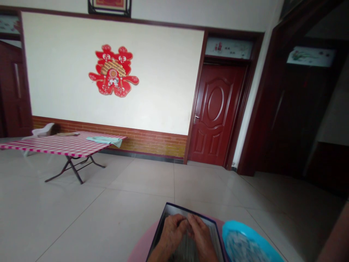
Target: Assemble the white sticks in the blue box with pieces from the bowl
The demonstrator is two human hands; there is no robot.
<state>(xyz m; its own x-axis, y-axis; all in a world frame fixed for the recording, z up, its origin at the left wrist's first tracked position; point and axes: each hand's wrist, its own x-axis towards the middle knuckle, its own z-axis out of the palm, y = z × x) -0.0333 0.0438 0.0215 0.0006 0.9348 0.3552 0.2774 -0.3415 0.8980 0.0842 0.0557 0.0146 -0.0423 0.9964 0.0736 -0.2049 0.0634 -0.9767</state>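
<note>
My left hand (172,233) and my right hand (199,234) are close together over an open, dark-rimmed box (191,210). The fingers of both are curled inward, their tips meeting near the middle of the box. Whatever they pinch, if anything, is too small or hidden to make out. Below the hands, greyish thin strips (185,251) seem to lie lengthwise in the box. Just right of the box stands a bright blue basin (228,228) holding many whitish, translucent pieces (244,247). Box and basin are cut off by the lower picture edge.
Under the box shows a pink round surface (143,243). A folding table (60,145) with a red-and-white checked top stands at the left, a pale green cloth (105,140) on it. Behind it is a white chair (43,130). A red door (215,112) is in the far wall.
</note>
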